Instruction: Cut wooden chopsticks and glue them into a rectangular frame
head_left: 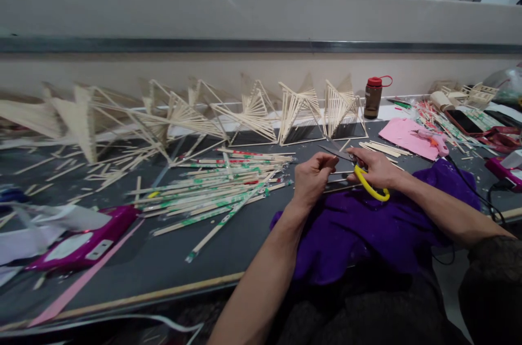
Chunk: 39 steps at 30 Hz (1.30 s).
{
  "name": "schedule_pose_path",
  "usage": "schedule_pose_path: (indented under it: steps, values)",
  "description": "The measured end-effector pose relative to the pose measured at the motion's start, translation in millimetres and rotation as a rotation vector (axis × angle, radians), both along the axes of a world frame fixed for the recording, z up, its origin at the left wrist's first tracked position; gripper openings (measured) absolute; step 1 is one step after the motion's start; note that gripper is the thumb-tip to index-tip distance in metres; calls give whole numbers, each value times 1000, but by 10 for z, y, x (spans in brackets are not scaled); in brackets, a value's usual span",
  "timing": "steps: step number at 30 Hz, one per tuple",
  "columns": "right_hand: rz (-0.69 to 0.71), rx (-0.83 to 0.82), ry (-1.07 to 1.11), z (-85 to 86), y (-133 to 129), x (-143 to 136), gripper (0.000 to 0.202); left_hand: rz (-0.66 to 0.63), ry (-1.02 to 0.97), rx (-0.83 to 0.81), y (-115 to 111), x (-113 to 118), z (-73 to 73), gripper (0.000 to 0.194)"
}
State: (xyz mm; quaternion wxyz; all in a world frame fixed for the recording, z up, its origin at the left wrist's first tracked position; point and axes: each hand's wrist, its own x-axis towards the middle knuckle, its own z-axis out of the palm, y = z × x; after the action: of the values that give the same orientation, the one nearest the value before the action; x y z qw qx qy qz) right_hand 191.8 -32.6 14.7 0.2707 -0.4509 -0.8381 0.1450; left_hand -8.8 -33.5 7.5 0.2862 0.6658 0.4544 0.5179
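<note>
My right hand (375, 168) is closed on scissors (370, 184) with yellow handles, the blades apart and pointing left. Just beside the blade tips, my left hand (312, 171) is closed in a pinch; whatever its fingers may hold is too small to make out. Beneath both hands a purple cloth (359, 230) drapes over the table edge and my lap. Loose bare wooden sticks (383, 150) lie behind the right hand. To the left is a pile of chopsticks in green-printed wrappers (228, 184).
Stick-built twisted frames (302, 108) line the wall. A brown bottle (372, 97) with a red lid stands behind. On pink paper (402, 135) rests a pink glue gun (434, 141), its cable trailing right. Magenta power strips (87, 241) sit at left and right. A phone (464, 121) lies right.
</note>
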Motion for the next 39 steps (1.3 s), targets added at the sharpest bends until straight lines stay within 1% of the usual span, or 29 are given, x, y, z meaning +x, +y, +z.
schedule_pose_path:
  steps: [3,6,10,15,19,22,27,34,37,39]
  values:
    - [-7,-6,-20,-7,-9,-9,71,9,76,88,-10,-26,-8,17]
    - [7,20,-36,-8,-6,0,73,-4,138,106,-8,-52,4,21]
    - [29,33,-46,4,6,15,74,-53,142,42,4,-68,17,26]
    - [62,-7,-6,11,5,9,74,-114,97,-55,-1,-45,14,31]
    - [76,-30,24,1,5,9,75,-121,110,-47,-32,-25,30,32]
    - [89,-48,43,1,0,13,72,-117,124,-19,-45,-24,37,32]
    - [43,-75,61,15,-20,5,66,-106,127,-14,-36,-28,27,33]
    - [55,-22,51,7,-1,14,54,-102,100,-66,-16,-15,9,33]
    - [41,-25,28,7,9,12,53,-96,102,-66,-4,-15,-3,31]
    - [31,-26,21,22,10,4,56,-87,98,-57,-1,-14,-3,29]
